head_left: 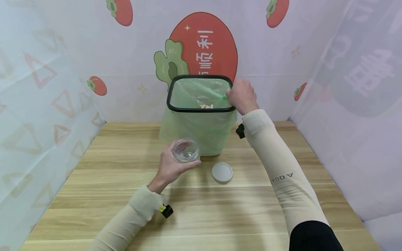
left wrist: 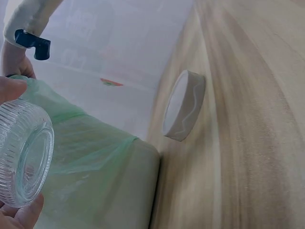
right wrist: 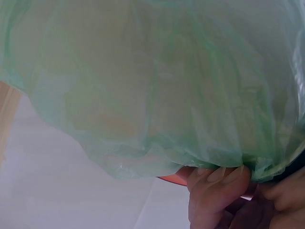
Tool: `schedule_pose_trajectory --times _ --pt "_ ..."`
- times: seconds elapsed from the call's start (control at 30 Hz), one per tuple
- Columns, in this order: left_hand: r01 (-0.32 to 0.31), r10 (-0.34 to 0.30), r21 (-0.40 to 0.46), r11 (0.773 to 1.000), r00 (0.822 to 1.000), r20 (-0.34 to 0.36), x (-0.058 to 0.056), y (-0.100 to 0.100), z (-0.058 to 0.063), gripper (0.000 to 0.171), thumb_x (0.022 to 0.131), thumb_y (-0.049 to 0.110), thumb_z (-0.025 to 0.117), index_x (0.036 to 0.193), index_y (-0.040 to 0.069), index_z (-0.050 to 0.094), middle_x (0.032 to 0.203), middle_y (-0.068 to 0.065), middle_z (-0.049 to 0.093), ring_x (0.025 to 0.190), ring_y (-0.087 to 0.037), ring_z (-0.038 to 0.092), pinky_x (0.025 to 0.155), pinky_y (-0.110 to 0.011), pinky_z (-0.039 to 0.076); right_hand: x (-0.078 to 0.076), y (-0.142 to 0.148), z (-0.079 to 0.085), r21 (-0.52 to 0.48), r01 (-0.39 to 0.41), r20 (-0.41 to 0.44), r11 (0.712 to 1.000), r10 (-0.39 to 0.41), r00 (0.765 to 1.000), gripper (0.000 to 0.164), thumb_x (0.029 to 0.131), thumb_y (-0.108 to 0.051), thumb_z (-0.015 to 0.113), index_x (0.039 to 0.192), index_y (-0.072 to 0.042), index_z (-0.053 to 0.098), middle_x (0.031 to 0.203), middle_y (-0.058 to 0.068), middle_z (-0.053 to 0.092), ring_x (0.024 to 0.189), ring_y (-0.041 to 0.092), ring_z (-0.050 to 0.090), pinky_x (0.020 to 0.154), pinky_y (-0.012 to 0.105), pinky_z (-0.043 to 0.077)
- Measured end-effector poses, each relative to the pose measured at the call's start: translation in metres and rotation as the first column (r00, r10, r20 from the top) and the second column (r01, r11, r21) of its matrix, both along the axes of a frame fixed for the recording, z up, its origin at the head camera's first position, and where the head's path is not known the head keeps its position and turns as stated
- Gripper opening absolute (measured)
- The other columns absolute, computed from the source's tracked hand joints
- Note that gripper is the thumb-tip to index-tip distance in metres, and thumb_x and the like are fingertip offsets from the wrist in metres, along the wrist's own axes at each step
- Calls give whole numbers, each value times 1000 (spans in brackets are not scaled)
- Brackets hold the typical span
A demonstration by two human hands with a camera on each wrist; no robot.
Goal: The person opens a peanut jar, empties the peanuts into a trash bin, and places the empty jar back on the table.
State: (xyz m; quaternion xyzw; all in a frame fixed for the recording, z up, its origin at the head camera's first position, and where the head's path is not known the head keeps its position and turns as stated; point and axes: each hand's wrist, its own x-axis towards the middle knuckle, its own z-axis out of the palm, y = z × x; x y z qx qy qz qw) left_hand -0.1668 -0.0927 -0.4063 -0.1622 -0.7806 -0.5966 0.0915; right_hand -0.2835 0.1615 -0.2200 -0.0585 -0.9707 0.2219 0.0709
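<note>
A clear jar (head_left: 186,150) is in my left hand (head_left: 170,166), gripped by its side in front of the bin. In the left wrist view the ribbed jar (left wrist: 26,152) shows its round base. My right hand (head_left: 242,96) grips the right side of the trash bin's black rim (head_left: 201,110), with its green bag between the fingers. The right wrist view shows the curled fingers (right wrist: 217,191) at the edge of the green bag (right wrist: 119,95). Pale bits (head_left: 206,106) lie inside the bin. The bag hangs over the bin's outside.
A round white lid (head_left: 222,173) lies on the wooden table (head_left: 125,157), right of the jar and in front of the bin. Printed cloth walls (head_left: 132,62) stand behind the table and along both sides.
</note>
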Motion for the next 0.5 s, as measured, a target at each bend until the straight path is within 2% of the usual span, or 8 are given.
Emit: schedule_pose_trajectory --times 0.23,0.5 --pt "23 -22 -41 999 999 30 -2 4 -12 81 64 24 103 134 20 63 129 2 74 123 -18 69 106 -32 53 0 0 1 -8 -2 3 1000 2 1000 24 107 -28 54 105 -4 61 102 14 65 86 28 61 68 40 50" --pt "53 -48 -85 995 997 60 -2 8 -25 83 64 31 104 134 20 61 128 2 74 121 -19 69 107 -43 53 1 -1 1 -15 -2 6 1000 2 1000 22 106 -26 54 97 -6 59 99 13 64 84 27 60 66 40 49"
